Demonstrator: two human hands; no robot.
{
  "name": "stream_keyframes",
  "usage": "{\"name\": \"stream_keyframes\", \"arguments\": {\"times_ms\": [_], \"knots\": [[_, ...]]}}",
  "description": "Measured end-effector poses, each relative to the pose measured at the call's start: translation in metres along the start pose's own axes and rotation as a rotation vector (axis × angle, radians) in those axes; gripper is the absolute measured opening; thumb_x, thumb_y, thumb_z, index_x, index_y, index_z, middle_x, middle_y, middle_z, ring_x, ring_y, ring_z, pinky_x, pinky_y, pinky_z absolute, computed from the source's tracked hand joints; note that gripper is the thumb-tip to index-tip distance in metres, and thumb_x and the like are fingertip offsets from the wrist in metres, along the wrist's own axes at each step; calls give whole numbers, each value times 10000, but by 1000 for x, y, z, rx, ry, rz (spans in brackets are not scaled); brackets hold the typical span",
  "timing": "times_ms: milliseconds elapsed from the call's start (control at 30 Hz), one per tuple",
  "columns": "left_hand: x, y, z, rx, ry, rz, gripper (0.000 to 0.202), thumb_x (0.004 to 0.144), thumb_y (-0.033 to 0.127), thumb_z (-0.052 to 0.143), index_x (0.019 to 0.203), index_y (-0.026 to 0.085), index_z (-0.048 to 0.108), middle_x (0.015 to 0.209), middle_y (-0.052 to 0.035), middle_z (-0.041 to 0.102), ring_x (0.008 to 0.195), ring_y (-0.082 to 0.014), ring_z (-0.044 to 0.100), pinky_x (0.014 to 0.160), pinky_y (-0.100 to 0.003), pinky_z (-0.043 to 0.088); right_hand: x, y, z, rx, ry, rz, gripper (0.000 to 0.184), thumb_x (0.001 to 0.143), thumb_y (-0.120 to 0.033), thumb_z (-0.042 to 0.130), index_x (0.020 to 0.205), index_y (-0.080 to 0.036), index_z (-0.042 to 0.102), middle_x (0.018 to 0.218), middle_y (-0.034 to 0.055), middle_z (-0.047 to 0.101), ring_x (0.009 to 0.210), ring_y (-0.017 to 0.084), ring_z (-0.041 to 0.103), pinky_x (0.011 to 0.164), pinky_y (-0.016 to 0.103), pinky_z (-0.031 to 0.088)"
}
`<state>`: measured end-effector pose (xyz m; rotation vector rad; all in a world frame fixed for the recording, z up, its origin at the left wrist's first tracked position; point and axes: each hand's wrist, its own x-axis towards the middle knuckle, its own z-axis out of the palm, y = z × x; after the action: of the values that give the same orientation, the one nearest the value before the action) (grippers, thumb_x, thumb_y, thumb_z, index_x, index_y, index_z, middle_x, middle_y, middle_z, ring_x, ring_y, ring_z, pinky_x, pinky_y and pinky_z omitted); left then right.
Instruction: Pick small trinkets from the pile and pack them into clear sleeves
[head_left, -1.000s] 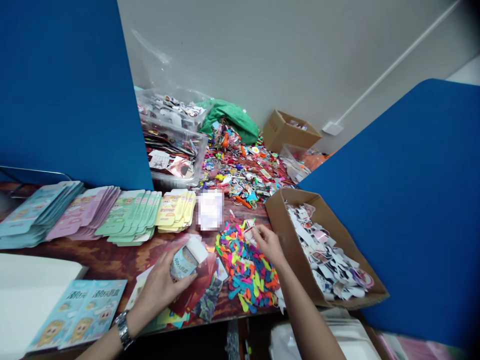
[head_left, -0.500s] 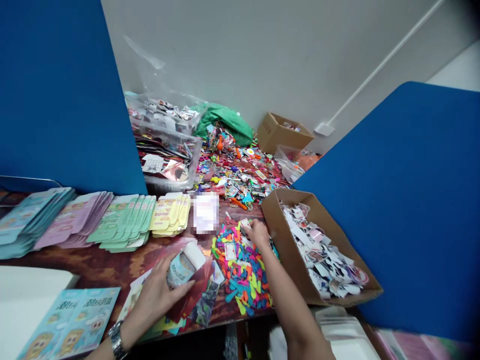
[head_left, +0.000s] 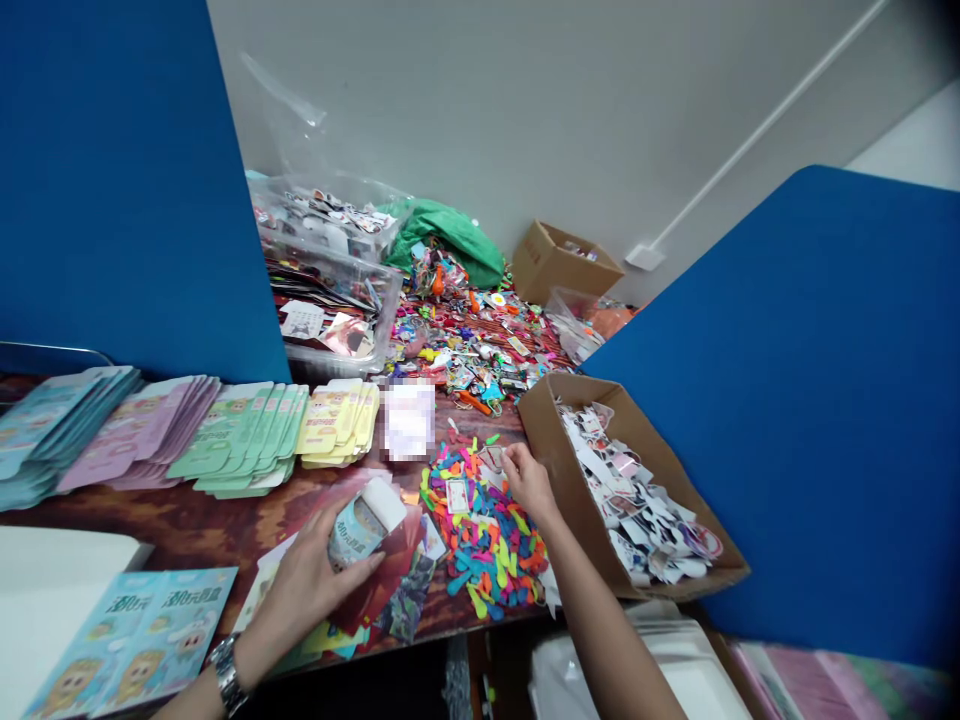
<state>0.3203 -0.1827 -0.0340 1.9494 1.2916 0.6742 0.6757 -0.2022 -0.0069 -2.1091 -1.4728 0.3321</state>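
My left hand [head_left: 311, 570] is wrapped around a small light-blue printed carton [head_left: 358, 532] whose white top flap stands open. A translucent red sheet [head_left: 390, 570] and several printed cards [head_left: 412, 600] lie under and beside that hand. My right hand [head_left: 529, 480] is closed in a pinch above the far right side of a heap of colourful small balloons [head_left: 480, 550]. At its fingertips is a blurred small pale card [head_left: 493, 458], partly see-through from motion. Another white card with a red border [head_left: 457, 497] rests on the balloons.
Stacks of flat blue [head_left: 52, 425], purple [head_left: 142, 430], green [head_left: 240, 435] and yellow cartons [head_left: 337, 420] line the left. A cardboard box of paper pieces [head_left: 551, 430] stands right. Trinkets [head_left: 480, 340] and a clear bin [head_left: 390, 320] lie behind. Blue partitions [head_left: 787, 420] flank the table.
My right hand has shifted slightly down and right, its fingers now pinched at the small card's edge. The left hand still holds the carton in nearly the same place. The view has shifted slightly.
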Motion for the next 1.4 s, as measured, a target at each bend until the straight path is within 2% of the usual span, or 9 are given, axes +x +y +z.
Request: {"name": "stream_keyframes", "arguments": {"times_ms": [167, 300, 400, 500, 633, 800, 967, 1233, 1400], "knots": [[-2, 0, -4, 15, 12, 26, 680, 753, 562, 663, 1284, 177, 480, 1165, -114, 652, 1031, -293, 649, 864, -419, 538, -19, -5, -22, 22, -24, -24, 277, 923, -449, 418, 830, -212, 528, 734, 3, 593, 664, 163, 548, 625, 245, 400], [-3, -1, -3, 13, -2, 22, 700, 754, 564, 661, 1304, 177, 466, 1183, -117, 645, 1043, -294, 644, 875, -422, 532, -34, -8, -26, -62, -330, -123, 247, 926, -399, 455, 825, -207, 573, 721, -14, 597, 656, 147, 548, 597, 222, 383], [-4, 1, 1, 15, -10, 8, 717, 734, 581, 668, 1289, 167, 482, 1152, -122, 650, 1040, -307, 640, 868, -433, 530, -40, -11, -12, -207, -416, -125, 168, 886, -336, 554, 978, -216, 626, 702, -22, 618, 649, 151, 564, 592, 222, 351], [-6, 6, 5, 4, -5, 23, 708, 738, 563, 672, 1292, 166, 483, 1152, -125, 636, 1049, -313, 626, 873, -450, 522, -40, -14, 7, -282, -402, -102, 189, 826, -261, 636, 1011, -225, 643, 706, -7, 629, 656, 165, 570, 593, 229, 321], [-8, 13, 9, -4, 11, 66, 675, 759, 526, 674, 1310, 195, 469, 1165, -119, 620, 1048, -310, 614, 873, -461, 517, -39, -18, 17, -338, -373, -114, 74, 846, -190, 588, 788, -195, 634, 780, 44, 628, 734, 178, 573, 623, 240, 320], [-3, 18, 13, 35, -29, 102, 659, 782, 502, 665, 1325, 197, 450, 1216, -127, 593, 1100, -311, 584, 921, -459, 491, -34, -31, -11, -303, -344, -169, 143, 901, -228, 515, 778, -197, 581, 808, 37, 607, 720, 164, 541, 627, 240, 327], [8, 22, 27, 128, -3, 199, 680, 803, 471, 642, 1357, 133, 438, 1256, -171, 578, 1161, -347, 539, 967, -493, 453, -36, -76, -39, -87, -296, -272, 225, 948, -333, 466, 776, -218, 555, 658, -16, 560, 598, 142, 497, 575, 234, 331], [5, 31, 33, 126, 47, 291, 715, 788, 344, 647, 1427, 179, 373, 1226, -134, 583, 1127, -329, 541, 988, -493, 429, -63, -132, 7, 28, -385, -547, 103, 912, -164, 509, 944, -221, 589, 886, 39, 666, 813, 178, 627, 739, 259, 469], [4, 24, 21, 90, 22, 251, 735, 826, 366, 621, 1460, 187, 297, 1339, -154, 527, 1198, -325, 515, 985, -470, 437, -69, -132, 5, 290, -223, -591, 226, 933, -159, 482, 1133, -231, 557, 1194, 101, 611, 1083, 205, 594, 881, 323, 500]]}}
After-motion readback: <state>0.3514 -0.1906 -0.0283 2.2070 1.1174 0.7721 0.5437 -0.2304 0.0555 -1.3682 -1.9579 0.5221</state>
